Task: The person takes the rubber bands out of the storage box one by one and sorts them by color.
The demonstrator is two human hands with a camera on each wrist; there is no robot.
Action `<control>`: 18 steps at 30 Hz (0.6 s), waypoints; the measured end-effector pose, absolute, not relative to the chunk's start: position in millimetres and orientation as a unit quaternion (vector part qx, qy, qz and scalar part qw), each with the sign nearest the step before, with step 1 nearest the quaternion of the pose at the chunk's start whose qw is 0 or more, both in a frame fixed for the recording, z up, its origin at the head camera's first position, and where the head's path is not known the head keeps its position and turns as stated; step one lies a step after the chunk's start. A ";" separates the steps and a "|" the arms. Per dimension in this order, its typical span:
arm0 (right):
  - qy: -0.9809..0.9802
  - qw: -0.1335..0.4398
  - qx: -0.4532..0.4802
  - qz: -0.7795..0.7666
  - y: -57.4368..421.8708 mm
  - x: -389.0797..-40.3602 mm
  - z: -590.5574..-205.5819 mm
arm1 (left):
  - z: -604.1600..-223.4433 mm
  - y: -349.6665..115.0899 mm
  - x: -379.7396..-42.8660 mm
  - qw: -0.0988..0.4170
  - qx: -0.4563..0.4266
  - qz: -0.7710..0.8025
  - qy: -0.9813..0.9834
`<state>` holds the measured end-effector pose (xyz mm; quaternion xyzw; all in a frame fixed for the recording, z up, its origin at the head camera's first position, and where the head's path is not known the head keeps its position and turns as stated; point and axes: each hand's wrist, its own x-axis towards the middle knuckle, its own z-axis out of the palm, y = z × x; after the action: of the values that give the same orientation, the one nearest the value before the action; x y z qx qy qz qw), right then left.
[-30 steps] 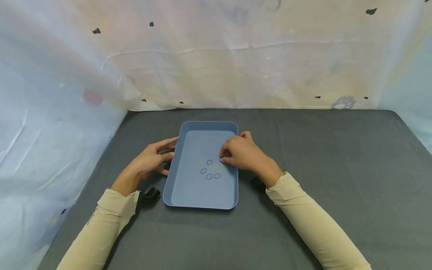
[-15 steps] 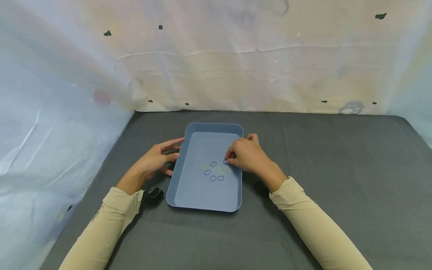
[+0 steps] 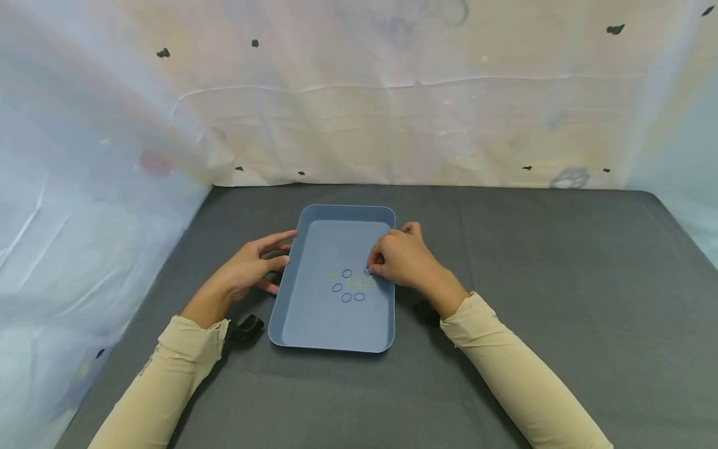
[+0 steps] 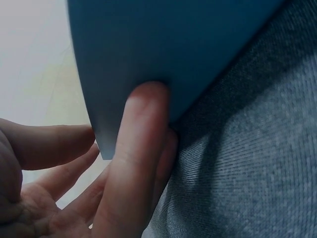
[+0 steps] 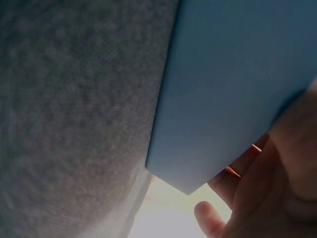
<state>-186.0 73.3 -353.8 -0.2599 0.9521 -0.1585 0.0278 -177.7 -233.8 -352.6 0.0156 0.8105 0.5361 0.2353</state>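
A blue-grey rectangular tray (image 3: pixel 331 324) lies on the table. Near its middle are several thin dark blue rubber bands (image 3: pixel 341 299) and several thin yellow ones (image 3: pixel 328 277). My right hand (image 3: pixel 405 257) reaches over the tray's right side, thumb and index finger pinching a dark blue rubber band (image 3: pixel 367 272) close over the tray floor. Against the tray's outer left wall, my left hand (image 3: pixel 247 269) rests with its fingers spread and fairly straight. In the left wrist view a fingertip (image 4: pixel 148 96) presses on the wall. The right wrist view hides the right fingertips behind the tray side (image 5: pixel 223 99).
Dark grey cloth (image 3: pixel 533 280) covers the table. A pale patterned curtain (image 3: pixel 364 125) hangs along the back edge, and a bluish sheet (image 3: pixel 73 218) at the left. A black strap piece (image 3: pixel 245 328) sticks out at the left cuff.
The head view has swung slightly and come back. Both hands keep nearly the same place at the tray, and the pinched rubber band has shifted only a little.
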 end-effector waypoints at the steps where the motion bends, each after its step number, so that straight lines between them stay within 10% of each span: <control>1: 0.952 0.025 -0.260 -0.158 73.2 -186.4 -353.8 | -352.6 -233.9 -177.6 0.234 0.015 0.537 0.810; 18: 0.951 0.010 -0.263 -0.162 72.9 -187.3 -353.4 | -354.0 -235.6 -177.2 0.230 0.021 0.549 0.803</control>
<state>-187.3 72.9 -353.4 -0.2630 0.9510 -0.1623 0.0098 -177.2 -235.6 -354.0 0.0212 0.8032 0.5489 0.2304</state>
